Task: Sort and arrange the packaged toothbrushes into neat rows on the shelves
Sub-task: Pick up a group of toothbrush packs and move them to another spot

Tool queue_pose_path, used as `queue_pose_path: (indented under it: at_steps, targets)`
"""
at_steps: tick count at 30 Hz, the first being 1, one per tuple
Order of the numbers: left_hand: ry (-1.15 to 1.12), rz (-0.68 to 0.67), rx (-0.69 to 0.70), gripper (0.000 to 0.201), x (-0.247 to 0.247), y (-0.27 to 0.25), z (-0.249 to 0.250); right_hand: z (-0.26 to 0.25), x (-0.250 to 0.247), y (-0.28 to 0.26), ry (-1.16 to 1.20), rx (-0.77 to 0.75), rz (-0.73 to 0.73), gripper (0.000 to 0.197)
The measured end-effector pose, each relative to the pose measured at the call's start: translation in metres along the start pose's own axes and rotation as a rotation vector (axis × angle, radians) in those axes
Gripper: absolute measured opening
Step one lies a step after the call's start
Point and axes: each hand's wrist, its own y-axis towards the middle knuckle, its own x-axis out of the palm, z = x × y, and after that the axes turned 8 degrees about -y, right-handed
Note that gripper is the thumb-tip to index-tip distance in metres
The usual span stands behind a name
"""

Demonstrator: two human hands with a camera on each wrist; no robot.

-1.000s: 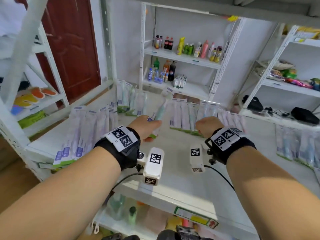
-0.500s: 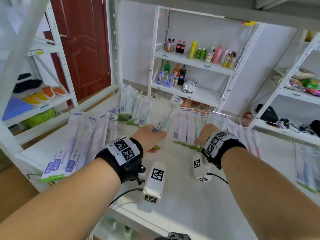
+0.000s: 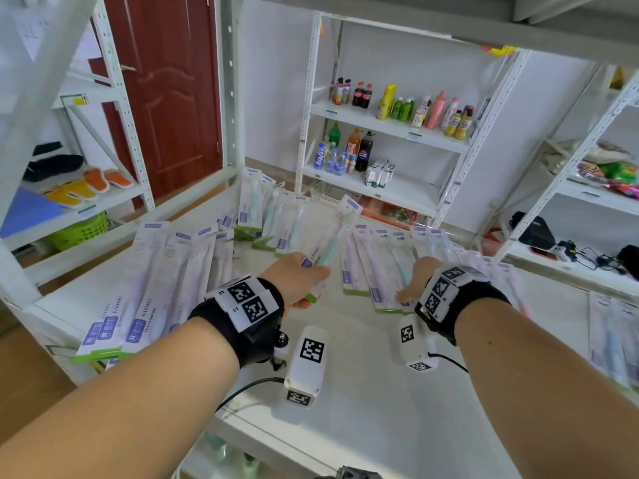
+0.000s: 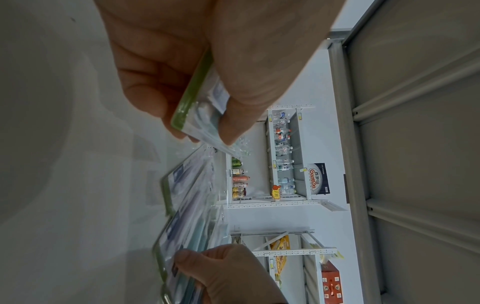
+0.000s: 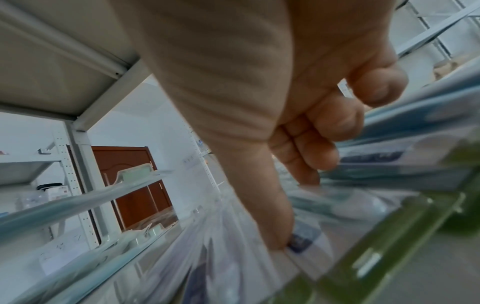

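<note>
My left hand (image 3: 307, 281) grips the green-edged lower end of a packaged toothbrush (image 3: 332, 243) and holds it tilted up above the white shelf (image 3: 363, 409). The left wrist view shows thumb and fingers of that hand (image 4: 207, 131) pinching this pack (image 4: 197, 107). My right hand (image 3: 408, 288) is down on the middle row of packs (image 3: 377, 264). Its thumb (image 5: 270, 226) presses a pack's blue label (image 5: 306, 244), with the fingers curled over the pack's edge. More packs lie in a row at the left (image 3: 155, 281) and in a loose pile at the back (image 3: 266, 216).
Further packs lie at the shelf's right end (image 3: 612, 340). An upper shelf board (image 3: 449, 22) hangs close overhead. Bare shelf surface lies in front of both wrists. Behind stand racks with bottles (image 3: 415, 108), a red door (image 3: 166, 91) and a rack with slippers (image 3: 86, 184).
The left hand keeps its pack raised and has shifted slightly toward the back. The right hand has moved forward and lowered onto the middle row, taking hold of a pack there.
</note>
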Motion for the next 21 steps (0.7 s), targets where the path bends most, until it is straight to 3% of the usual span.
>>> queue_pose_path:
  at_steps: [5, 13, 21]
  targets:
    - [0.004, -0.003, -0.001, 0.022, 0.001, 0.0, 0.0, 0.004, 0.001, -0.012, 0.014, 0.003, 0.034, 0.047]
    - [0.045, -0.008, 0.022, 0.016, 0.006, 0.001, 0.003, 0.008, -0.004, -0.027, 0.088, 0.0, -0.027, 0.034]
    - [0.081, -0.003, 0.012, 0.018, 0.019, 0.002, 0.006, 0.008, 0.005, -0.018, 0.05, -0.057, 0.04, 0.043]
